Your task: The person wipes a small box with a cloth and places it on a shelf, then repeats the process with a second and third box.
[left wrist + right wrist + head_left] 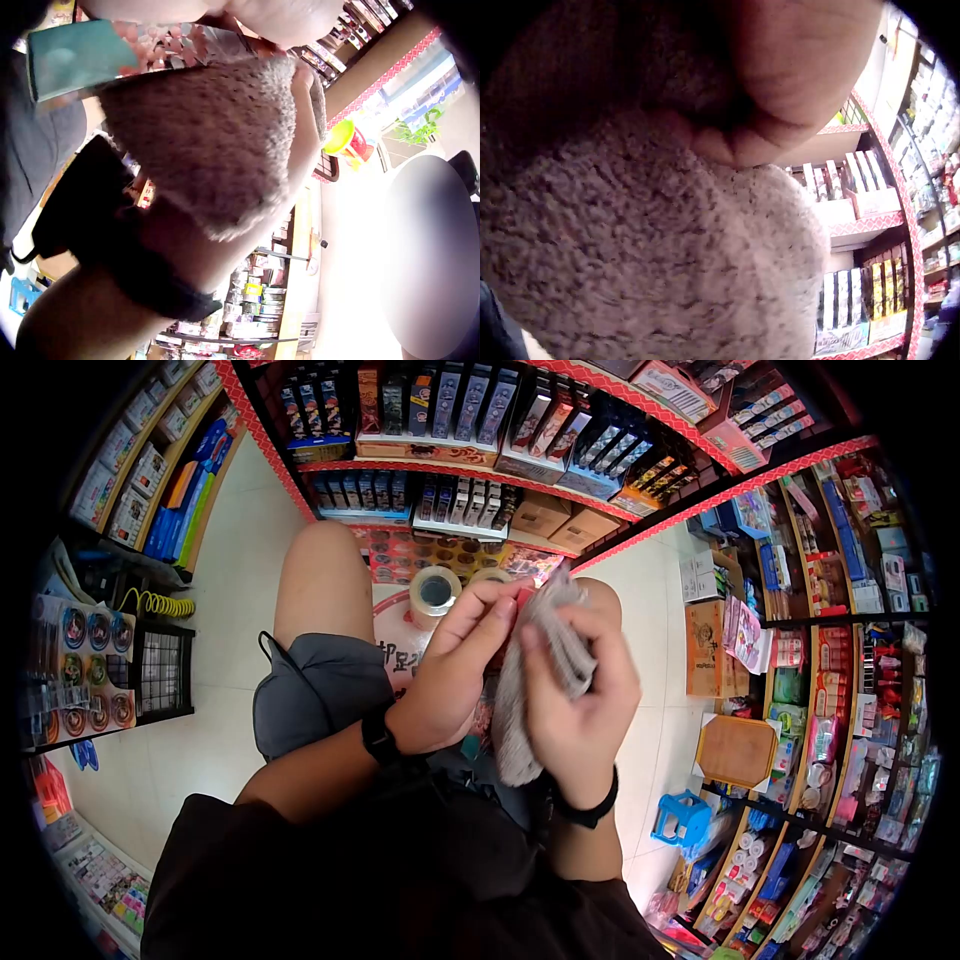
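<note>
My right hand grips a bunched grey fuzzy cloth, its fingers curled into the folds. In the right wrist view the cloth fills much of the picture below the curled fingers. My left hand is raised beside it, thumb and fingers pinching a flat patterned item. In the left wrist view this item shows a pink floral print and a teal end; the cloth overlaps its lower edge. A bit of red shows at the left fingertips in the head view. Its far end is hidden by hand and cloth.
Rolls of clear tape stand on a round red-rimmed stool top between the knees. Shelves of boxed goods rise ahead, more shelves line the right. A blue stool stands on the tiled floor.
</note>
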`<state>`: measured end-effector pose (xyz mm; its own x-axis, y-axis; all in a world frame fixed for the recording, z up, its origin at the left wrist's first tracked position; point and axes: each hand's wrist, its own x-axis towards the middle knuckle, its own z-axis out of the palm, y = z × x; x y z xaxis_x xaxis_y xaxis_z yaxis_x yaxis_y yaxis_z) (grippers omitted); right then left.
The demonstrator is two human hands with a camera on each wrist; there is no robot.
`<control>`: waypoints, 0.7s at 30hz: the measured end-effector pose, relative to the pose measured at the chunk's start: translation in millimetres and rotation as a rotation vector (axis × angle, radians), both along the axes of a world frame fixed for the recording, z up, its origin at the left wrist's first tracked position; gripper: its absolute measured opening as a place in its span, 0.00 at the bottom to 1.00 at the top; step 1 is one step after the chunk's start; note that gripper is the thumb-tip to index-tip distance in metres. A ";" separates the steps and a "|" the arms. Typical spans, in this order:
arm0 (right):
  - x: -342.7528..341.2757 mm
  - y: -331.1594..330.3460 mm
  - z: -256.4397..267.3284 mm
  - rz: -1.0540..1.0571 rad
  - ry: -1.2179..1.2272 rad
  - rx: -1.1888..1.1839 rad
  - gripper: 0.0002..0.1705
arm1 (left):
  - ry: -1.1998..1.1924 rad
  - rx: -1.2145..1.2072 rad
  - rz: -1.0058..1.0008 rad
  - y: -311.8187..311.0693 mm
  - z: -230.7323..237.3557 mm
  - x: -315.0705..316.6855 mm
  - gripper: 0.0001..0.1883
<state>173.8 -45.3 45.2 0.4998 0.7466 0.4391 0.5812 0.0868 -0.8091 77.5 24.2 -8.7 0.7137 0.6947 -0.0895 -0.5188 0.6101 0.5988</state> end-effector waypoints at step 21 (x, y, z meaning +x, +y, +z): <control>-24.0 -26.5 -9.6 0.155 0.073 -0.146 0.15 | 0.172 0.014 0.078 12.4 8.6 -1.5 0.20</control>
<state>149.7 -71.8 35.5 0.4004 0.8700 0.2877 0.5095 0.0496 -0.8590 76.0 36.6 -0.1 0.6325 0.7494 -0.1959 -0.4532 0.5631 0.6910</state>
